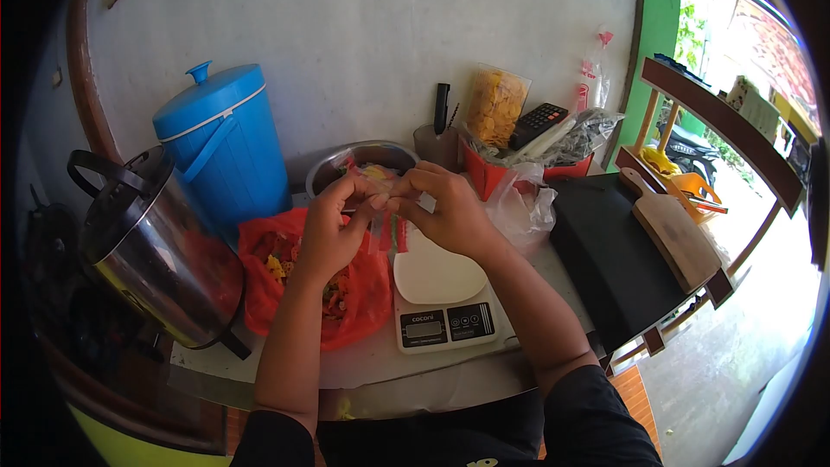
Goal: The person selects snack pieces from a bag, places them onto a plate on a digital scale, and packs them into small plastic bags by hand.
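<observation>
Behind our table (207,365) is a plain pale wall (346,26), and light comes in from the right. We have a small clear plastic bag (373,173) up between our two hands, above the table and in front of the metal bowl (318,171). Our left hand (333,218) is nearly closed, with thumb and finger pinching the bag. Our right hand (450,207) is bent the same way, and its fingertips meet the left ones at the plastic. We cannot tell just how much each hand has hold of.

The plastic looks thin, so it could rip if we pull too hard. It looks slippery too, so a loose pinch could let it drop onto the white scale (448,327) or its tray (439,277). If it is open, bits could spill out; we cannot see if it is. The red bag (367,307) sits wide open by our left arm, with bright bits (277,268) inside. A bump from that arm could tip some onto the table.
</observation>
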A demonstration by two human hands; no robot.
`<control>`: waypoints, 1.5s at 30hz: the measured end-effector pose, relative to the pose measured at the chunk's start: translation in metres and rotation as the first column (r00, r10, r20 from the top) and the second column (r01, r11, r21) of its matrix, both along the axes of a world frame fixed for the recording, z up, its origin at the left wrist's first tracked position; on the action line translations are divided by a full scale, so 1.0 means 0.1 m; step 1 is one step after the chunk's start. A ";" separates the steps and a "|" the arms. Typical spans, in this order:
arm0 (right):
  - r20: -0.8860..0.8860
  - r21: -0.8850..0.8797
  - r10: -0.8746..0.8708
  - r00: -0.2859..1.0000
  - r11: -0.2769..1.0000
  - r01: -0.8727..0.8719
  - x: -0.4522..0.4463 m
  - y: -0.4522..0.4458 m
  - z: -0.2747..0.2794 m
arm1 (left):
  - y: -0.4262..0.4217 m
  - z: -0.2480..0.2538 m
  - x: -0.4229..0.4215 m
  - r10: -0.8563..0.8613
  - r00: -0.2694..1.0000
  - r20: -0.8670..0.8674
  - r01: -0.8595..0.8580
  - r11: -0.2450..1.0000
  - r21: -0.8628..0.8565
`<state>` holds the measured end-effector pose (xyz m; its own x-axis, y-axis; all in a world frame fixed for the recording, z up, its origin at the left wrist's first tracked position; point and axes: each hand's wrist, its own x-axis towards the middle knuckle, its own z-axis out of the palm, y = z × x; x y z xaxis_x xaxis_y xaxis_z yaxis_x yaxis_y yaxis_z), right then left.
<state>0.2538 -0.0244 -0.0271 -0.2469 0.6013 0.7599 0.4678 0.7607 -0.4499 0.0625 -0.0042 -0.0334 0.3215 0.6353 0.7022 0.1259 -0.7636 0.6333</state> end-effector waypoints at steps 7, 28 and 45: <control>0.005 -0.111 0.049 0.999 0.993 -0.048 0.05 -0.09 0.10 | 0.02 -0.01 -0.05 -0.023 0.999 -0.028 0.021 0.996 -0.092; -0.206 -0.260 -0.089 0.974 0.965 0.034 0.40 0.18 0.03 | -0.04 0.41 -0.67 0.247 0.891 0.381 -0.173 0.960 -0.218; -0.492 -0.358 -0.063 0.868 0.924 -0.135 0.35 0.43 -0.17 | -0.16 0.54 -0.92 0.316 0.843 0.436 -0.244 0.946 -0.214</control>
